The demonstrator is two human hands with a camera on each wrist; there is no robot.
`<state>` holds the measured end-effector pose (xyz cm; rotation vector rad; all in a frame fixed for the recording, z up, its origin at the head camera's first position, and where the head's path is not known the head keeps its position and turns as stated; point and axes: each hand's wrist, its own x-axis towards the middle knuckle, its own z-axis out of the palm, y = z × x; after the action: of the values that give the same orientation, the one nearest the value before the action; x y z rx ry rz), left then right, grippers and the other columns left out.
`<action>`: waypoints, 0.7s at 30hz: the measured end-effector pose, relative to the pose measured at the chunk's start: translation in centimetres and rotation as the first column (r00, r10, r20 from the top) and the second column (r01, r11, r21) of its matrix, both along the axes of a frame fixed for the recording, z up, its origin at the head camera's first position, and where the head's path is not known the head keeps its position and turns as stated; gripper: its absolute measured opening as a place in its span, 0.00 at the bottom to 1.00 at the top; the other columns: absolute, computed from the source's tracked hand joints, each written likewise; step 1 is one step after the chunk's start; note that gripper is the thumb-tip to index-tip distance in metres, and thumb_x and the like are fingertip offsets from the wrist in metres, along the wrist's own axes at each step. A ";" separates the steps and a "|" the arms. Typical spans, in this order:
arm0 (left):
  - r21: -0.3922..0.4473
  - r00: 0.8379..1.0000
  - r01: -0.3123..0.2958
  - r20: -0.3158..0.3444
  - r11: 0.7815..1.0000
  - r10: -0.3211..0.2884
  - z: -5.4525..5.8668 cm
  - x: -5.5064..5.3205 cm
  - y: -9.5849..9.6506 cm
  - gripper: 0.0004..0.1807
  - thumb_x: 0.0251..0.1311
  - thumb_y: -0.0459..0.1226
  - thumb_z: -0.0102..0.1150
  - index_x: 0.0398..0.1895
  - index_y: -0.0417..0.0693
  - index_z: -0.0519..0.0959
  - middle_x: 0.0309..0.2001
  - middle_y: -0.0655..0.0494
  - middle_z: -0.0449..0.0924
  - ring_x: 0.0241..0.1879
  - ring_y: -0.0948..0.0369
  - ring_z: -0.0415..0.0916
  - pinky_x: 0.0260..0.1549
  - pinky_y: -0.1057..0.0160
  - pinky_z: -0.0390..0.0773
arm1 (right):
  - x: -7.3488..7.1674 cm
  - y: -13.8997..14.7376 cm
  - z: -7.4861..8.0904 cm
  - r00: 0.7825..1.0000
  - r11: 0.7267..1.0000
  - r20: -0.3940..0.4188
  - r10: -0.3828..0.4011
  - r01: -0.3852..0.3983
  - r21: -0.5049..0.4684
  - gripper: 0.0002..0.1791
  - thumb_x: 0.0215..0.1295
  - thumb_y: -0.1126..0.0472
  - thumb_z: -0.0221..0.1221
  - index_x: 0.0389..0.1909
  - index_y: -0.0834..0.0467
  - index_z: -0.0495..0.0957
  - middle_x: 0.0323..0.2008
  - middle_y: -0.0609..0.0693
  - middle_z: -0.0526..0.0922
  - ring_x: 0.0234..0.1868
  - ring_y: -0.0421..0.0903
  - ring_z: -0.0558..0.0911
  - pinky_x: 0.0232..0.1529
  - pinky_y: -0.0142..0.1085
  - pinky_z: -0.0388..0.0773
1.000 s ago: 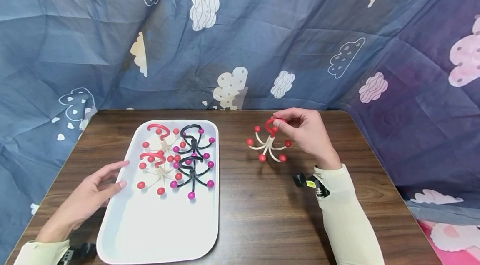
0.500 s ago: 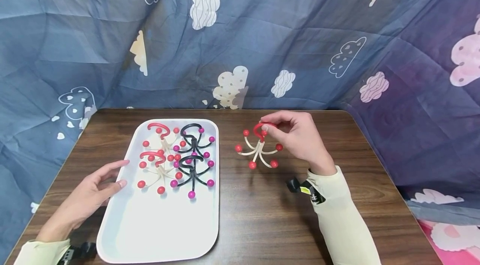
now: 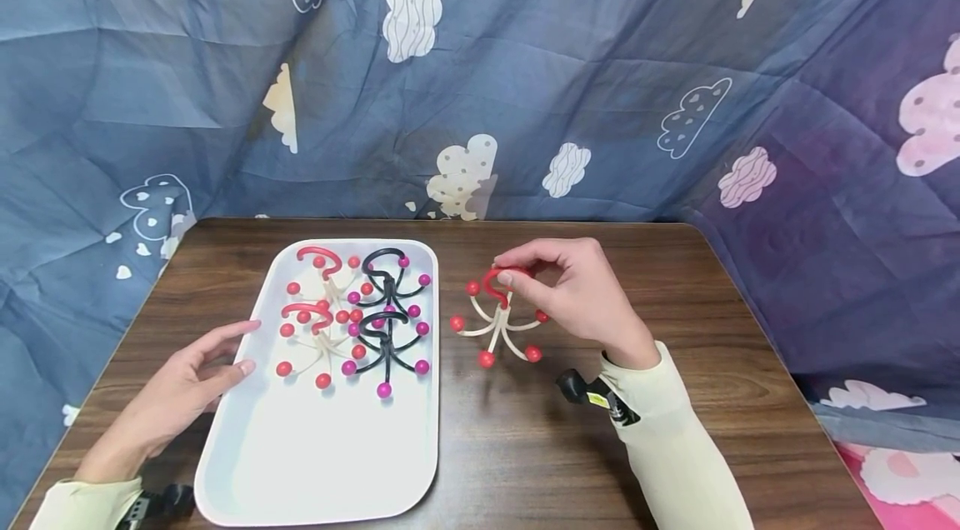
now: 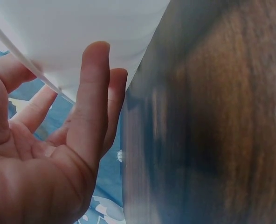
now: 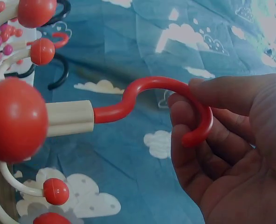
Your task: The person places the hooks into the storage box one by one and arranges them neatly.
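My right hand (image 3: 577, 288) pinches the red top hook of a cream multi-arm hanger (image 3: 501, 317), which hangs upright just right of the white tray (image 3: 315, 463). Red balls tip its curved arms. In the right wrist view, thumb and fingertips meet on the red hook's bend (image 5: 161, 84). On the tray's left rim, my left hand (image 3: 180, 384) has thumb and index over the edge, with other fingers against the outer underside in the left wrist view. At the tray's far end stand cream hangers with red hooks (image 3: 324, 338) and black hangers with magenta balls (image 3: 386, 347).
The tray lies on a brown wooden table (image 3: 510, 447), its near half showing bare white floor. A blue cloud-print cloth (image 3: 525, 55) hangs behind the table and down its sides. Camera straps (image 3: 607, 401) sit on both wrists.
My right hand has carried the cream hanger left and toward me, closer to the tray's right edge. The left hand and the tray's hangers stay in place.
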<state>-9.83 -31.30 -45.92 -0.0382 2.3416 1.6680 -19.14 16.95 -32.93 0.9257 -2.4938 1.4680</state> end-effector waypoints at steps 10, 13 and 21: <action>-0.002 1.000 -0.005 -0.005 1.000 0.005 -0.2 0.0 0.0 0.37 0.78 0.44 0.59 0.83 0.48 0.57 0.67 0.29 0.68 0.47 0.61 0.88 0.38 0.49 0.92 | 1.5 -2.0 0.3 0.982 0.992 -0.144 0.125 -0.120 0.039 0.09 0.63 0.65 0.75 0.44 0.53 0.92 0.36 0.40 0.92 0.34 0.35 0.88 0.34 0.30 0.85; -0.001 1.000 -0.005 -0.006 1.000 0.005 -0.2 0.0 0.0 0.36 0.79 0.43 0.59 0.83 0.47 0.57 0.67 0.29 0.68 0.47 0.61 0.88 0.37 0.49 0.92 | 1.9 -2.7 0.6 0.976 0.988 -0.153 0.155 -0.152 0.037 0.08 0.64 0.64 0.74 0.43 0.52 0.92 0.34 0.39 0.92 0.32 0.34 0.87 0.33 0.31 0.84; -0.011 1.000 -0.007 0.000 1.000 0.007 -0.1 0.0 0.1 0.37 0.78 0.43 0.59 0.84 0.47 0.57 0.67 0.28 0.68 0.47 0.60 0.88 0.38 0.50 0.92 | 3.1 -4.9 0.9 0.960 0.976 -0.181 0.215 -0.207 0.063 0.07 0.66 0.62 0.73 0.44 0.53 0.92 0.37 0.40 0.92 0.31 0.32 0.84 0.26 0.31 0.79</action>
<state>-9.80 -31.16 -45.98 -0.0489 2.3532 1.6592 -16.08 12.03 -32.03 1.3085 -2.3604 1.3143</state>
